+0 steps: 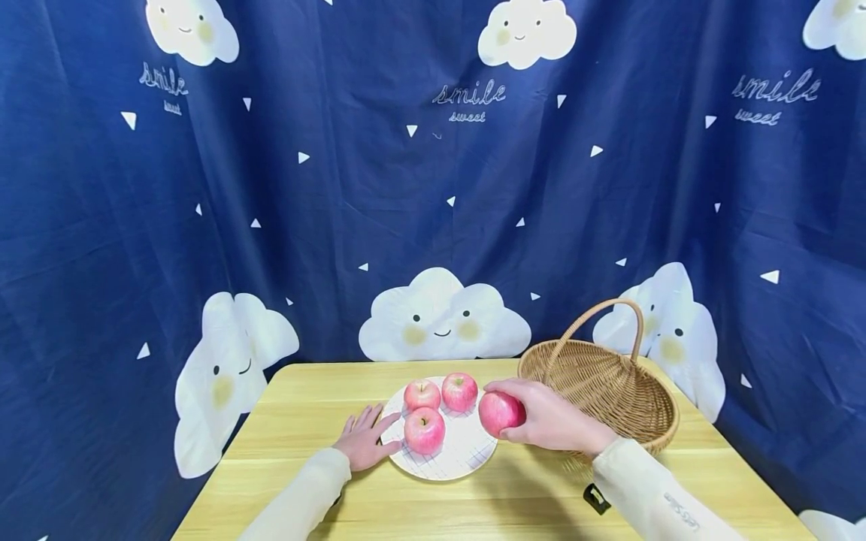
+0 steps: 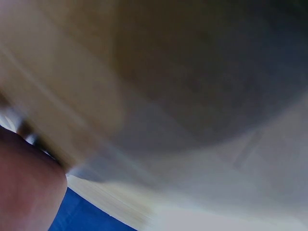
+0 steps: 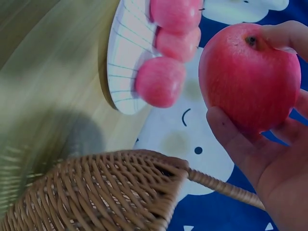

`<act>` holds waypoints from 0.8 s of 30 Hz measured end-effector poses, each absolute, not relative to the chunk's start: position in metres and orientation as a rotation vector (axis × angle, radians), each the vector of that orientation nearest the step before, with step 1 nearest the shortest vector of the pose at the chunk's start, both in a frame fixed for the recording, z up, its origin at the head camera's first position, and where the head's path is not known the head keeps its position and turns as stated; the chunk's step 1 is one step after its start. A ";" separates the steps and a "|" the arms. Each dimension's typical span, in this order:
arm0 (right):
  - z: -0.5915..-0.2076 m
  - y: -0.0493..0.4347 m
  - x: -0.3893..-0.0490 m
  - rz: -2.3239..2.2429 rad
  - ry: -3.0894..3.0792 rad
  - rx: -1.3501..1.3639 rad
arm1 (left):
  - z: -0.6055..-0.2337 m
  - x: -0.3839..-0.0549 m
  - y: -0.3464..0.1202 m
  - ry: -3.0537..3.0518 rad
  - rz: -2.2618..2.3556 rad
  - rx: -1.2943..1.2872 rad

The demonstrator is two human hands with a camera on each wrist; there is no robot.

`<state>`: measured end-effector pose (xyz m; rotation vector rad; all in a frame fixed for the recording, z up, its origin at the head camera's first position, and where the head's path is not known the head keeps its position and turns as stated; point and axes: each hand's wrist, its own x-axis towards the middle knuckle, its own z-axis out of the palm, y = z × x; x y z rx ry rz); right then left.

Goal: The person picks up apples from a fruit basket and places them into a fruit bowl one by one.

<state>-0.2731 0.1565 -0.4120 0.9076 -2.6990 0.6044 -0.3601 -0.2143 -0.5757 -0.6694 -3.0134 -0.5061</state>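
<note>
My right hand (image 1: 558, 417) grips a red apple (image 1: 501, 414) above the right rim of a round white plate (image 1: 463, 458). In the right wrist view the held apple (image 3: 250, 77) shows its dimple, with fingers and thumb around it. On the plate sit three more apples: a front one (image 1: 424, 431), a back left one (image 1: 422, 394) and a back right one (image 1: 459, 391). At the plate's left edge, my left hand (image 1: 365, 439) rests with its fingers spread, thumb by the rim. The left wrist view is mostly blurred tabletop and shadow.
A wicker basket (image 1: 649, 398) with a tall arched handle (image 1: 609, 302) stands right of the plate, just behind my right forearm. A small black object (image 1: 596, 498) lies near the right sleeve. The wooden table (image 1: 304, 398) ends at a blue cloud-print curtain (image 1: 379, 188).
</note>
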 end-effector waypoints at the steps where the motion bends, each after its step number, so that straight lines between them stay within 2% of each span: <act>1: -0.414 0.155 -0.274 0.596 -2.701 0.904 | -0.576 -0.360 -0.214 -3.012 -0.509 -0.672; 9: -0.426 0.149 -0.279 0.482 -2.741 0.865 | -0.574 -0.361 -0.215 -3.008 -0.504 -0.680; 24: -0.450 0.140 -0.298 0.606 -2.776 0.862 | -0.566 -0.355 -0.212 -3.028 -0.502 -0.684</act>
